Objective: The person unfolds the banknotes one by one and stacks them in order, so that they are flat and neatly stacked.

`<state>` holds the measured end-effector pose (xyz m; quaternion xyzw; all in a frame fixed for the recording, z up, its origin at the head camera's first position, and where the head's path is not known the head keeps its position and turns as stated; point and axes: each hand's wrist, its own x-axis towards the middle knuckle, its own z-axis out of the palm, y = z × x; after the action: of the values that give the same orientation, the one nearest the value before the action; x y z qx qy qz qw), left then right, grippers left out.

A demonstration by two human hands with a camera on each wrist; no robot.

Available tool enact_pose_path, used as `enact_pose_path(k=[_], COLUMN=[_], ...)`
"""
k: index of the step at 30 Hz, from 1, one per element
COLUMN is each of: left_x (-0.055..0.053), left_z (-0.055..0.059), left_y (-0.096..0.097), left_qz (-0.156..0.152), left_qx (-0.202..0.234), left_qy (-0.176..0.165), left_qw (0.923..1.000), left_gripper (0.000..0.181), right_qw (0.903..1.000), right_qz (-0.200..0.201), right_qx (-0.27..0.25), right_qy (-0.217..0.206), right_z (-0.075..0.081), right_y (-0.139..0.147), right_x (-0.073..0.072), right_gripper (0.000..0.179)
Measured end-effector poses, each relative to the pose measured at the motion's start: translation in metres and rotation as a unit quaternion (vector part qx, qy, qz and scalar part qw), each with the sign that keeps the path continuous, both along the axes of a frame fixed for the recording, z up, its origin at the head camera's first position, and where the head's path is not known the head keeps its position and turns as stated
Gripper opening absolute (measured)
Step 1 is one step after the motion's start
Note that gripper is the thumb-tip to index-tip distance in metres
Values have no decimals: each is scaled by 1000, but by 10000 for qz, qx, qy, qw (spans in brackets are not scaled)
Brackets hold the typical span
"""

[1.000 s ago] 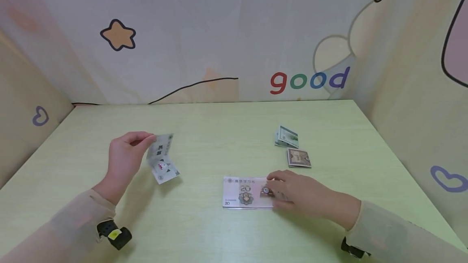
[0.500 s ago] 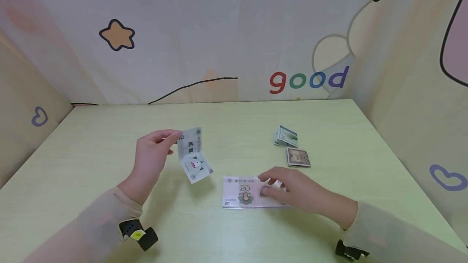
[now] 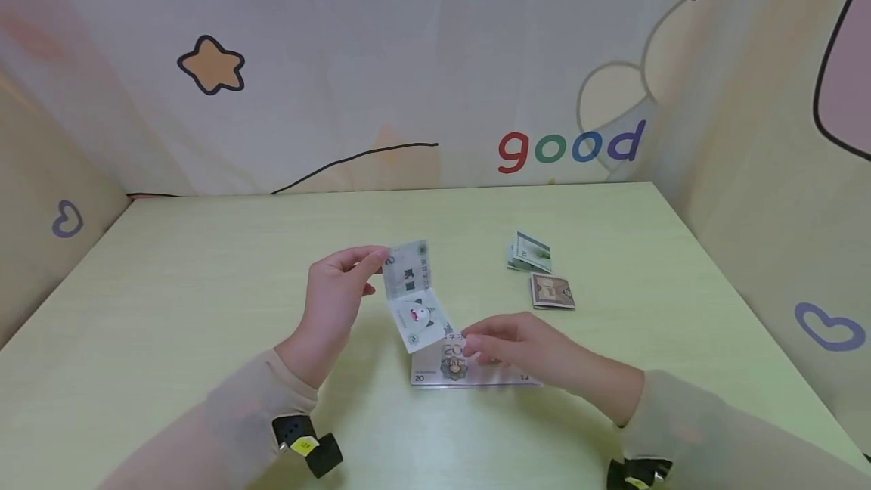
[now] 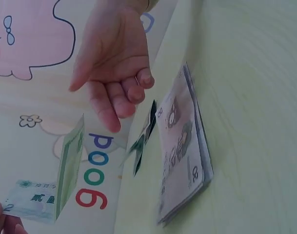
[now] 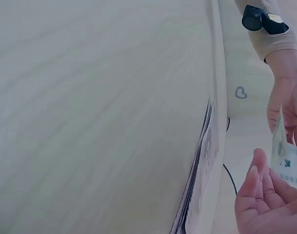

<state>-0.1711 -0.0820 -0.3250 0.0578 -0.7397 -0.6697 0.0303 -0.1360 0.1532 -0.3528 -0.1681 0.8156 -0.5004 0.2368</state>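
Observation:
My left hand (image 3: 333,305) pinches the upper left corner of a pale green play banknote (image 3: 408,274). A crease runs across its middle, and the lower half, with a cartoon face on it, tilts forward. In the left wrist view the banknote (image 4: 38,200) stands bent at the fold, off the table. Beneath its lower end lies a stack of pinkish 20 play banknotes (image 3: 435,376), partly covered in the head view. Over the right part of this stack hovers my right hand (image 3: 544,354), fingers loosely bent with nothing between them, its fingertips close to the green note's lower corner.
A folded green banknote (image 3: 532,253) lies farther back on the right of the table (image 3: 238,248). Just in front of it is a folded brown banknote (image 3: 553,292). Printed cloth walls (image 3: 340,59) close off the back and both sides.
My left hand has carried the green banknote rightward, from the left of the table to over the pink stack. My right hand has shifted slightly left and lifted off the stack's right end.

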Motion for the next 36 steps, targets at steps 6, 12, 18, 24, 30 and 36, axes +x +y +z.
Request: enact_pose_path(k=[6, 12, 18, 24, 30, 36], left_x=[8, 11, 12, 15, 18, 26], left_z=[1, -6, -16, -22, -28, -32], left_y=[17, 18, 6, -1, -4, -6], left_qz=[-114, -308, -668, -990, -1462, -2304], left_qx=[369, 498, 249, -166, -950, -1416], left_qy=[17, -75, -484, -765, -1076, -1074], left_qw=[9993, 9983, 9963, 9920, 9788, 9567], left_gripper=[22, 22, 22, 27, 29, 25], right_qw=[9985, 9942, 9873, 9849, 9826, 9824], right_qz=[-334, -921, -1535, -1669, -1796, -1763], right_qx=[-249, -342, -9, 267, 455, 620], right_qy=[-345, -430, -418, -366, -155, 72], right_z=[-1, -2, -2, 6, 9, 4], right_y=[-6, 0, 17, 28, 33, 37], right_x=[0, -1, -9, -11, -14, -17], right_gripper=[38, 30, 31, 34, 35, 34])
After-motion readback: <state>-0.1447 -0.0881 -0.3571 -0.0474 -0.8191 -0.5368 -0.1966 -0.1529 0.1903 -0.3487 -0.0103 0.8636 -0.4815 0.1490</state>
